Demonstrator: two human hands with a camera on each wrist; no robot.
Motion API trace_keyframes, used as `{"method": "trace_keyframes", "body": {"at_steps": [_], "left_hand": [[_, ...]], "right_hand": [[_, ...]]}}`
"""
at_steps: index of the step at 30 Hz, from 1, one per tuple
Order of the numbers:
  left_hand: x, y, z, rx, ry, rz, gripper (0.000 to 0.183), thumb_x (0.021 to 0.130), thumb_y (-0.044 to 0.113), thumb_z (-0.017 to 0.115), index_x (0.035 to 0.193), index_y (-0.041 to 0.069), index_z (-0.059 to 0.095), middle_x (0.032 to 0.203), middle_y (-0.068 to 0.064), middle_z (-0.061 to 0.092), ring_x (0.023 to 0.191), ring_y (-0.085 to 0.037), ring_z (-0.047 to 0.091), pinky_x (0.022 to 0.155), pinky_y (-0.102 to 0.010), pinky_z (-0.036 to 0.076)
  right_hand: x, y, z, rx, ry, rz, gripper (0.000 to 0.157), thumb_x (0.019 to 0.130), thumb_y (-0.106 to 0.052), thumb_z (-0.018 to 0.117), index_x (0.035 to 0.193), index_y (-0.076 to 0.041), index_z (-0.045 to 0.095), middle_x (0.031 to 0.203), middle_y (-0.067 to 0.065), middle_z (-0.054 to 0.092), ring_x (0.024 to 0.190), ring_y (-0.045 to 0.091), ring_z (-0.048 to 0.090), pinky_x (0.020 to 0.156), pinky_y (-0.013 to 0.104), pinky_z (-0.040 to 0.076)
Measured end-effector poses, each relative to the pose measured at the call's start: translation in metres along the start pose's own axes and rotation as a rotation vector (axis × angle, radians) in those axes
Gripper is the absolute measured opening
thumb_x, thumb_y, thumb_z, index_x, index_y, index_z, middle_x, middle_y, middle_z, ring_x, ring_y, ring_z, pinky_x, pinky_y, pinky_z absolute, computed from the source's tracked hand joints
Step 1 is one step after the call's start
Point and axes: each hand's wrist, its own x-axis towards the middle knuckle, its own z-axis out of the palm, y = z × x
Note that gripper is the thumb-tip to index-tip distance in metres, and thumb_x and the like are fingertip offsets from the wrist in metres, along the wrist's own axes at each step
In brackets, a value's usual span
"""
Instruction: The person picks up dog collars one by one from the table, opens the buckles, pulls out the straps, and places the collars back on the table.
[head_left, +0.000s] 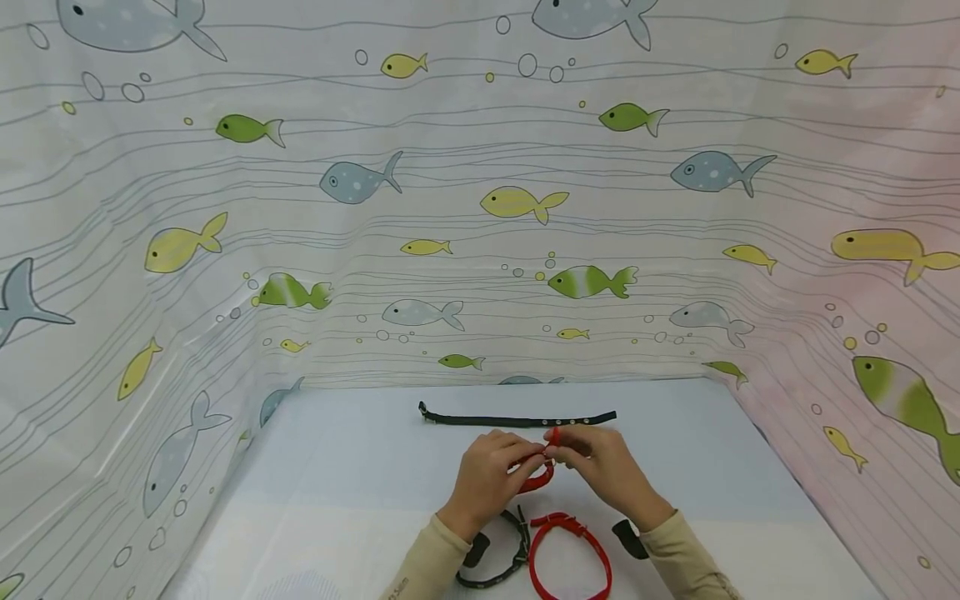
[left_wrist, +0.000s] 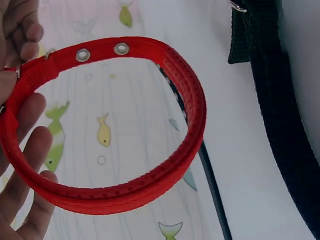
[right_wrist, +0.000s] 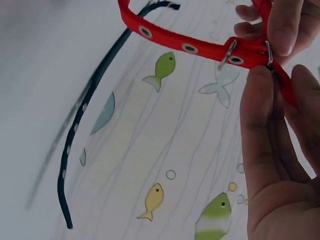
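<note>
A red collar (head_left: 536,482) with metal eyelets is held up above the table, its strap closed into a loop. My left hand (head_left: 491,475) pinches the loop beside the metal buckle (right_wrist: 270,54). From the other side, my right hand (head_left: 603,462) holds the strap at the buckle between thumb and fingers, the fingertips of both hands close together. In the right wrist view, a strap part runs through the buckle and a metal ring (right_wrist: 228,54) stands next to it. In the left wrist view, the loop (left_wrist: 197,107) hangs wide beyond the fingers.
A black collar (head_left: 495,420) lies stretched out behind my hands. Nearer to me, a second red collar (head_left: 607,567) and a black collar (head_left: 522,546) lie buckled into rings. Fish-patterned cloth (head_left: 450,275) walls the white table (head_left: 337,467) at the back and sides.
</note>
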Motion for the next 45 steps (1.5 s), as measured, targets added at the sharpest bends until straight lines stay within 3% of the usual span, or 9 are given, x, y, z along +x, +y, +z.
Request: {"method": "trace_keyframes", "body": {"at_steps": [7, 17, 24, 30, 36, 41, 45], "left_hand": [[-0.002, -0.001, 0.002, -0.024, 0.012, -0.016, 0.015, 0.091, 0.031, 0.078, 0.104, 0.023, 0.081, 0.093, 0.013, 0.074, 0.086, -0.004, 0.063, 0.073, -0.024, 0.052], [0.000, 0.000, -0.001, -0.054, -0.044, -0.028, 0.014, 0.090, 0.032, 0.080, 0.100, 0.023, 0.080, 0.093, 0.014, 0.074, 0.086, -0.003, 0.061, 0.074, -0.021, 0.051], [0.002, 0.002, -0.002, -0.023, -0.070, -0.015, 0.016, 0.094, 0.036, 0.071, 0.093, 0.021, 0.075, 0.089, 0.013, 0.073, 0.084, -0.006, 0.064, 0.077, -0.026, 0.054], [0.005, 0.005, -0.005, 0.072, -0.054, 0.017, 0.009, 0.093, 0.026, 0.068, 0.087, 0.020, 0.072, 0.081, 0.011, 0.070, 0.075, -0.007, 0.062, 0.070, -0.027, 0.052], [0.004, 0.012, -0.006, 0.238, -0.058, 0.105, 0.014, 0.094, 0.020, 0.066, 0.100, 0.014, 0.076, 0.091, 0.005, 0.074, 0.078, -0.012, 0.066, 0.072, -0.031, 0.055], [0.003, 0.015, -0.004, 0.328, -0.100, 0.143, 0.014, 0.094, 0.027, 0.068, 0.099, 0.017, 0.078, 0.095, 0.004, 0.074, 0.084, -0.014, 0.068, 0.077, -0.033, 0.056], [0.004, 0.015, -0.003, 0.372, -0.115, 0.167, 0.022, 0.092, 0.037, 0.076, 0.103, 0.018, 0.078, 0.095, 0.005, 0.075, 0.085, -0.012, 0.067, 0.077, -0.031, 0.055]], "right_hand": [[-0.004, 0.003, 0.001, 0.117, 0.014, 0.082, 0.017, 0.095, -0.024, 0.073, 0.110, -0.030, 0.072, 0.092, -0.011, 0.071, 0.076, 0.015, 0.070, 0.069, 0.033, 0.059], [-0.005, 0.004, 0.002, 0.152, 0.004, 0.104, 0.016, 0.094, -0.029, 0.073, 0.110, -0.030, 0.072, 0.094, -0.011, 0.071, 0.076, 0.020, 0.071, 0.069, 0.036, 0.060], [-0.004, 0.004, 0.004, 0.097, 0.004, 0.087, 0.015, 0.093, -0.030, 0.075, 0.107, -0.028, 0.074, 0.094, -0.015, 0.071, 0.079, 0.010, 0.069, 0.070, 0.031, 0.059], [-0.003, 0.004, 0.007, -0.013, 0.040, 0.044, 0.013, 0.091, -0.032, 0.076, 0.104, -0.029, 0.075, 0.092, -0.021, 0.068, 0.081, 0.005, 0.063, 0.067, 0.027, 0.055], [0.000, 0.002, 0.008, -0.100, 0.104, -0.021, 0.012, 0.089, -0.029, 0.078, 0.101, -0.025, 0.077, 0.090, -0.021, 0.066, 0.074, 0.002, 0.056, 0.060, 0.023, 0.047], [0.003, 0.000, 0.011, -0.152, 0.138, -0.071, 0.012, 0.088, -0.028, 0.080, 0.099, -0.025, 0.076, 0.088, -0.019, 0.063, 0.072, 0.002, 0.053, 0.058, 0.023, 0.045], [0.004, -0.004, 0.012, -0.147, 0.145, -0.045, 0.017, 0.086, -0.029, 0.082, 0.101, -0.025, 0.076, 0.088, -0.019, 0.061, 0.072, 0.006, 0.054, 0.057, 0.021, 0.045]]}}
